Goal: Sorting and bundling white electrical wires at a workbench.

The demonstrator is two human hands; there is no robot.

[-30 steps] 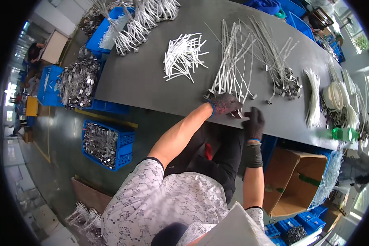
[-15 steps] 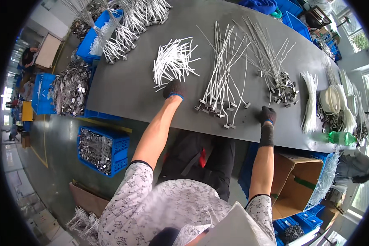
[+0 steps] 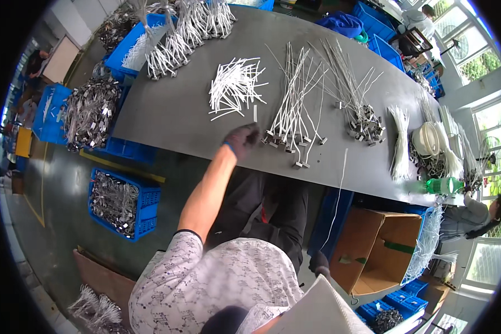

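Note:
My left hand [image 3: 242,140], in a dark glove, is closed over the table near its front edge. A short white tube [image 3: 255,114] stands out beyond its fingertips. Low beside my lap, my right hand [image 3: 319,263], also gloved, is closed on a long thin wire [image 3: 335,209] that stretches up past the table edge. Left of centre lies a loose pile of short white tubes [image 3: 236,86]. Right of it are wires sleeved in white [image 3: 295,106] with small metal clips at their near ends. Farther right, bare wires [image 3: 345,72] end in a cluster of dark clips [image 3: 366,125].
Bundled wires [image 3: 189,28] line the far left of the grey table [image 3: 172,117]. A white bundle [image 3: 399,142], a white roll [image 3: 426,139] and a green bottle [image 3: 444,185] stand right. Below are a cardboard box [image 3: 367,250] and a blue crate [image 3: 145,214].
My left hand has left the tube pile and come nearer, a white tube at its fingertips. My right hand has dropped from the table to beside my lap, drawing a wire along.

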